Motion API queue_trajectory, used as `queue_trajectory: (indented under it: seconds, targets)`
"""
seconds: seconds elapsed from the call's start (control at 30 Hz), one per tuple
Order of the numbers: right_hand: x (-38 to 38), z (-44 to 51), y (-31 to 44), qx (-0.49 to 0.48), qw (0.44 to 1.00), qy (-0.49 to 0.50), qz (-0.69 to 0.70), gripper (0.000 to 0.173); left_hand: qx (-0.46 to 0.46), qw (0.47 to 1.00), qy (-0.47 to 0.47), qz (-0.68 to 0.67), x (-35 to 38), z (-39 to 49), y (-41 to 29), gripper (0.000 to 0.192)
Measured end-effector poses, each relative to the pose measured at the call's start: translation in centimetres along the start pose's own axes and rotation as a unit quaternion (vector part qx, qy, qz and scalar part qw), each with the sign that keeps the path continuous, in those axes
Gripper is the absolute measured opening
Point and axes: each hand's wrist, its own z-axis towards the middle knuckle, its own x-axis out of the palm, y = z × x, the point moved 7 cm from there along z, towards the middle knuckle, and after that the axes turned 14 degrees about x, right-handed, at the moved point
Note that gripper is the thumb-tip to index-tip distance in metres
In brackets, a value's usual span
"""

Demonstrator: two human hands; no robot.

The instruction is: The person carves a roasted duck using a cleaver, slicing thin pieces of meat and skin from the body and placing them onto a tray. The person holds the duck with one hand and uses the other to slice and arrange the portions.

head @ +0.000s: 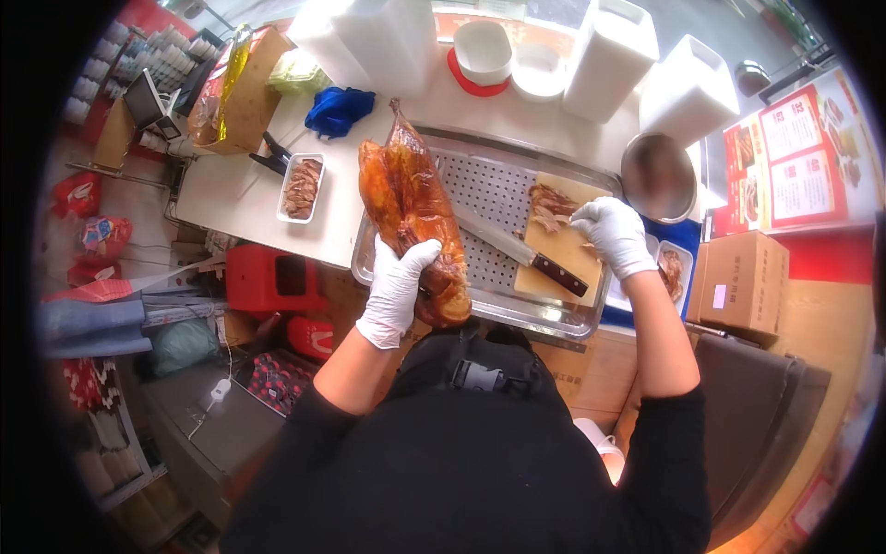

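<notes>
My left hand [398, 287], in a white glove, grips the lower part of a glossy brown roast duck [412, 201], which is raised over the left end of a metal tray. My right hand [612, 232], also gloved, is above the right edge of a yellow cutting board [554, 260], fingertips bent together beside meat pieces [552, 204]; whether it pinches a scrap cannot be told. A wide-bladed knife [519, 251] with a dark riveted handle lies across the perforated tray [477, 173] and the board. The duck hides part of the tray.
A white container of sliced meat [302, 188] stands left, near a blue cloth [339, 111] and black tongs [273, 154]. At right are a round metal bowl [658, 176], another meat container [675, 270] and a cardboard box [744, 284]. White container stacks [612, 59] line the back.
</notes>
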Motion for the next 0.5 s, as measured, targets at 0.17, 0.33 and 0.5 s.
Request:
queue_trajectory:
  seconds: [0.17,0.33,0.5]
  targets:
    - [3.2,2.4,-0.4,-0.032,0.997,0.037,-0.068,0.014,-0.006,1.000,0.000,-0.017,-0.9,0.1,0.7,0.058]
    - [4.9,4.9,2.3,-0.055,0.990,0.079,-0.100,0.014,-0.015,1.000,-0.001,-0.013,-1.5,0.1,0.9,0.058]
    - [6.8,6.3,2.9,-0.064,0.985,0.115,-0.114,0.010,-0.016,1.000,-0.015,-0.021,-1.6,-0.1,0.4,0.060]
